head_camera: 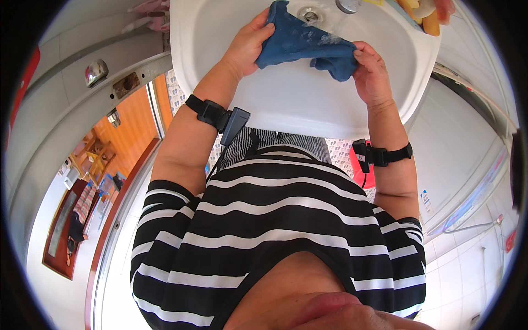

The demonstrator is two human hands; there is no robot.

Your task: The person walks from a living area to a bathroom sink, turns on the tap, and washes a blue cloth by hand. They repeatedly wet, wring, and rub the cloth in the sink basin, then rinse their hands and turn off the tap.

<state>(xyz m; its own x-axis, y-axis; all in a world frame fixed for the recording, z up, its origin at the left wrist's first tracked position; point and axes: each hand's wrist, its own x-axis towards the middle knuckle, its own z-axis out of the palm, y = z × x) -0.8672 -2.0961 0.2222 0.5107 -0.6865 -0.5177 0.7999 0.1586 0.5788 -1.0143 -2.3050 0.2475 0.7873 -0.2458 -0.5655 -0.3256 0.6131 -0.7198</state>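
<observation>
A wet blue cloth [303, 45] is stretched between my two hands over a white washbasin [288, 99]. My left hand [249, 45] grips its left edge, thumb on top. The right end is pinched in my right hand [371, 70], and a loose fold of cloth hangs beside those fingers. Water from the chrome tap [349, 5] splashes on the upper part of the cloth. Beyond the cloth, the basin's metal drain [310, 15] shows at the top of the view.
Several yellow and pink items [427, 14] sit at the basin's upper right rim. A red plastic bucket or basin [358, 169] is on the patterned floor by my right forearm. To the left is a door frame with a chrome knob [96, 73]. A washing machine-like white appliance [458, 136] stands at right.
</observation>
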